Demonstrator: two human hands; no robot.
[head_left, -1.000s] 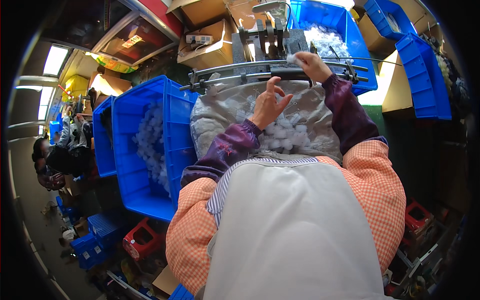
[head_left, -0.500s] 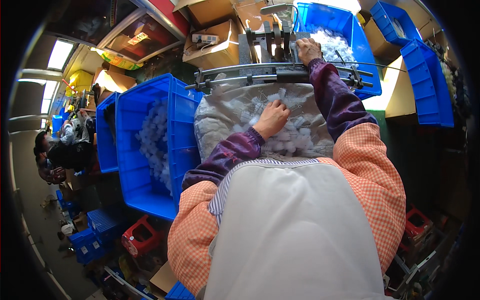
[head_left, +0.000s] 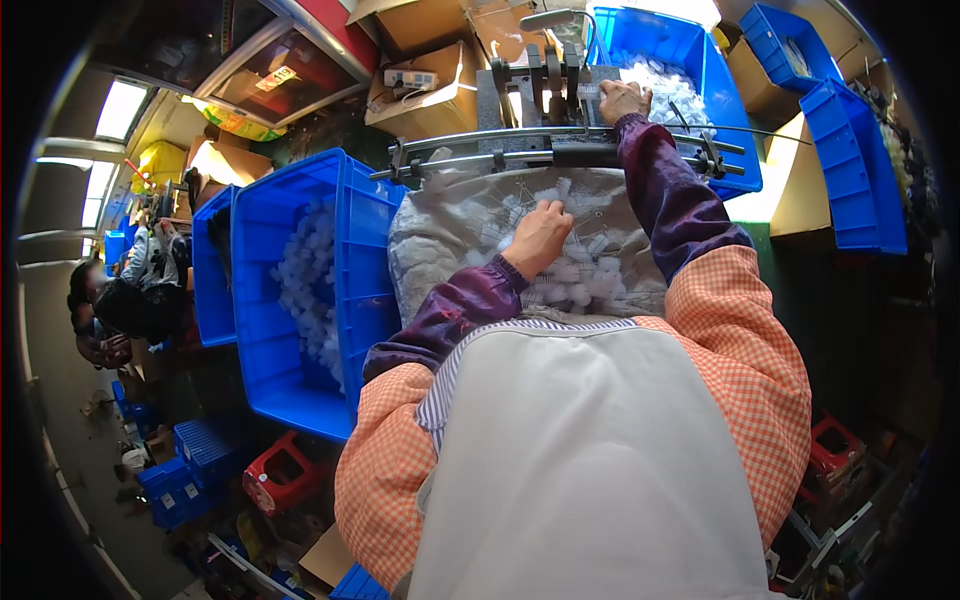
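My left hand (head_left: 542, 238) is over a grey cloth (head_left: 430, 235) spread in front of me, its fingers curled together among small whitish translucent plastic pieces (head_left: 582, 285). Whatever those fingers pinch is hidden beneath them. Thin wire-like pins lie with the pieces. Farther off, my right hand (head_left: 625, 102) rests at the right side of a small dark bench machine (head_left: 548, 90), fingers bent downward at its block. The fingertips' contact cannot be made out. Two horizontal metal bars (head_left: 470, 160) run between the machine and the cloth.
At my left stands a large blue bin (head_left: 370, 280) containing many whitish pieces. Another blue bin (head_left: 735, 105) with similar pieces is beyond my right hand. Cardboard boxes (head_left: 425, 105), a red stool (head_left: 283, 472) and more blue crates (head_left: 855, 165) surround me. Someone (head_left: 95, 310) is at far left.
My left hand has shifted slightly left and away from me over the pieces. My right hand has moved a little to the right and nearer at the machine.
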